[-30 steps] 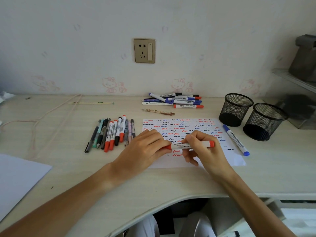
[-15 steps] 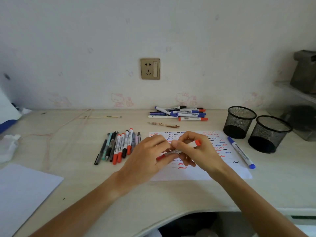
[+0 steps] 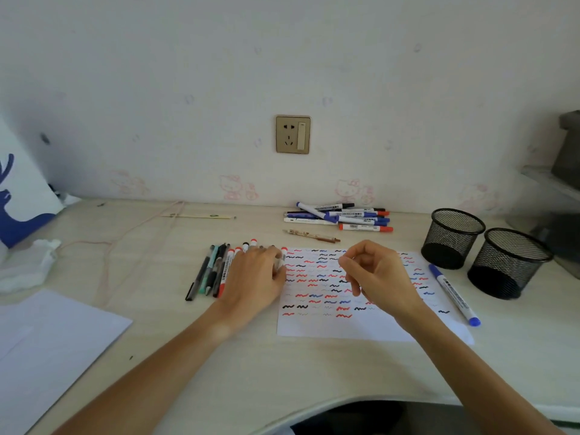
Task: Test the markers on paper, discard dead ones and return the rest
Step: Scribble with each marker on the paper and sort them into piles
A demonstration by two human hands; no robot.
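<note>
Two groups: a sorted row of markers (image 3: 219, 271) lies left of the test paper (image 3: 361, 324); a loose heap (image 3: 342, 216) sits at the back of the counter (image 3: 251, 365), near the wall.
Left hand (image 3: 255, 281): rests on the right end of the row, fingers curled round a red-capped marker (image 3: 283, 257) at the paper's left edge.
Right hand (image 3: 381, 274): hovers over the squiggles, fingers loosely bent, holding nothing.
Mix-up risk: if this marker joins the wrong group, a dead one could pass as good.
Roll risk: a nudge from the left palm could scatter the row.
Stray: one blue marker (image 3: 455, 295) on the paper's right edge, beside two mesh cups (image 3: 452, 238), could be forgotten.
</note>
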